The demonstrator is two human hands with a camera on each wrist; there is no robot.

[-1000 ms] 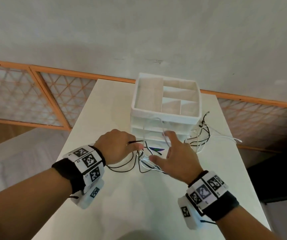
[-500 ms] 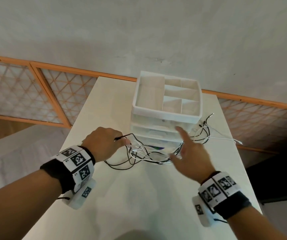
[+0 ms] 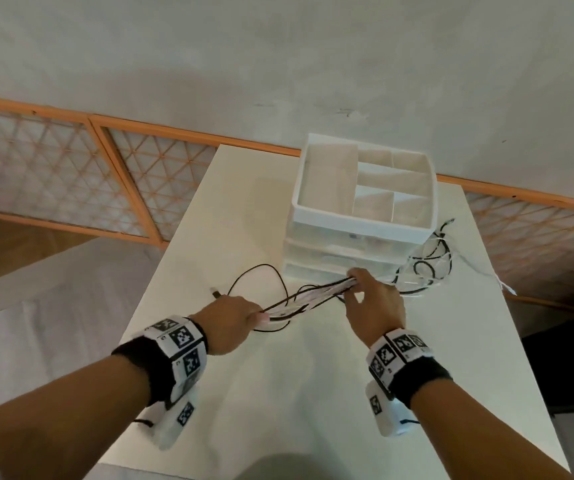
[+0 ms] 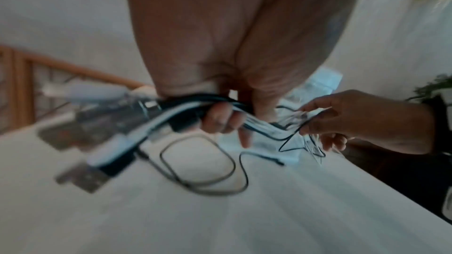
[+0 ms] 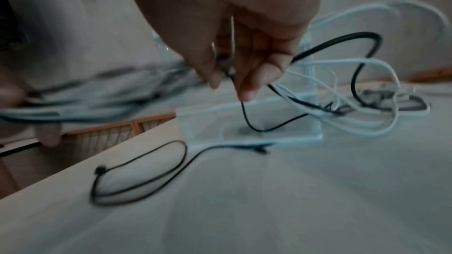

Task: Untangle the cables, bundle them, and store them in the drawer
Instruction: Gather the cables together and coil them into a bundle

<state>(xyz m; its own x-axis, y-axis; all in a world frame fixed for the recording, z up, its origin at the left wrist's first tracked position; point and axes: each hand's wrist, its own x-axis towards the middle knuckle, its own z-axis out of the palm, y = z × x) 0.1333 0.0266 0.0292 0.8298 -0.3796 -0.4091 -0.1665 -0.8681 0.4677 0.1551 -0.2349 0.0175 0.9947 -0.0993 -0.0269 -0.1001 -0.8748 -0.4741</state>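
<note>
So both hands are up off the table [image 3: 278, 393], nearest me, with the cables [image 3: 308, 297] pulled into one strand between them. The left hand [image 3: 230, 323] has its fingers wrapped round the plug end of the bunch, over toward the table's left edge, and the right hand [image 3: 374, 303] pinches the same strands further along, right in front of the drawer unit [image 3: 344, 261]. The strand's long axis runs left-near to right-far, rising toward the right hand. Beyond the right hand the rest is a loose snarl [image 3: 424, 268] on the table by the unit's right side, near the right edge, so the right hand is the closer one for working along it. One black cable [image 3: 261, 271] loops on the table past the left hand, and from the blurry wrist views I think it's separate from the held bunch, but can't swear to it. The drawers look closed, nothing stored yet I'd say.
</note>
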